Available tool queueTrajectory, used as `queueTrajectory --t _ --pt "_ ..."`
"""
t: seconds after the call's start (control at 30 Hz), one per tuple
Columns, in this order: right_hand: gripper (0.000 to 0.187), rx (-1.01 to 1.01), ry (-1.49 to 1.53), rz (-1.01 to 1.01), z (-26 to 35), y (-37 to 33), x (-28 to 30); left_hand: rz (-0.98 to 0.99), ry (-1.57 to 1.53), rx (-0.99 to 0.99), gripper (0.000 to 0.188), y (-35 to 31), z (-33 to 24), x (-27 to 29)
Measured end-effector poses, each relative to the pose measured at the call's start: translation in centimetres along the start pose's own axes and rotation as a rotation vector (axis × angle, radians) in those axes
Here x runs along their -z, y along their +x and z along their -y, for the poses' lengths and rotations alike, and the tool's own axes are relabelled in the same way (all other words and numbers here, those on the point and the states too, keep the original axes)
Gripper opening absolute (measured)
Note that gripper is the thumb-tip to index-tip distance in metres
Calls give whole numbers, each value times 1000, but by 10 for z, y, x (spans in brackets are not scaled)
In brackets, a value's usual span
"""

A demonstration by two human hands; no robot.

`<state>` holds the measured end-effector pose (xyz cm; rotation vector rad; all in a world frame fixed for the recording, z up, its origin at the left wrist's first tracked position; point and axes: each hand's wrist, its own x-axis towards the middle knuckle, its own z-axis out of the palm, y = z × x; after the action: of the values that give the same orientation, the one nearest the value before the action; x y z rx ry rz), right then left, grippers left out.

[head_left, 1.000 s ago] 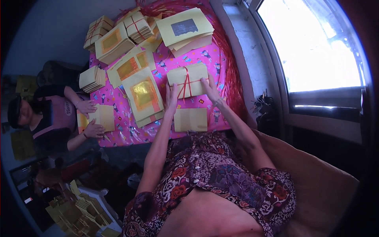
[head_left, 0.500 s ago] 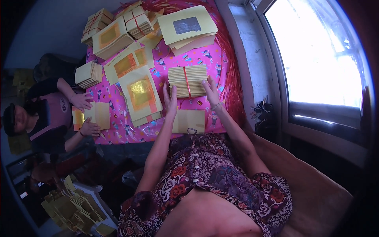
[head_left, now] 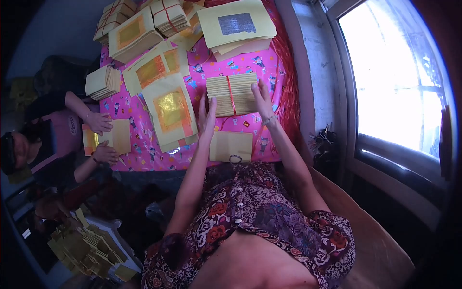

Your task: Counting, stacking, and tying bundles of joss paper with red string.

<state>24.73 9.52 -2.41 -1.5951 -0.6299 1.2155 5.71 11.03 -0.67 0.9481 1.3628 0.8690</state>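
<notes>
A bundle of folded yellow paper, tied round the middle with a red string, lies on the pink table in front of me. My left hand presses against its left end, fingers pointing away from me. At its right end my right hand does the same, so the bundle is held between the two. Nearer to me lies a single folded yellow paper, with a dark beaded loop by its near edge.
Yellow sheets with gold squares lie left of the bundle. Behind are a thick paper stack, tied bundles and red string strands along the right edge. At left, a co-worker's hands work on a folded sheet.
My view has shifted slightly, so the tabletop things sit a little differently in the picture. Both my hands stay at the bundle's ends. The co-worker's hands have hardly moved.
</notes>
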Motion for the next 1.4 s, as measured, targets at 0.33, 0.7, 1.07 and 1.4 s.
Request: queueTrajectory --t 0.33,0.7,1.07,1.4 --pt "54 178 -265 79 13 17 -3 102 -6 -27 54 25 6 -3" --pt "50 504 -1405 -46 42 24 -22 -112 790 -362 67 38 -20 -26" --pt "47 561 -1302 -40 49 21 -21 24 609 -211 59 34 -27 -20" --pt "40 694 -1410 137 49 14 -47 16 508 -449 48 45 -14 -16"
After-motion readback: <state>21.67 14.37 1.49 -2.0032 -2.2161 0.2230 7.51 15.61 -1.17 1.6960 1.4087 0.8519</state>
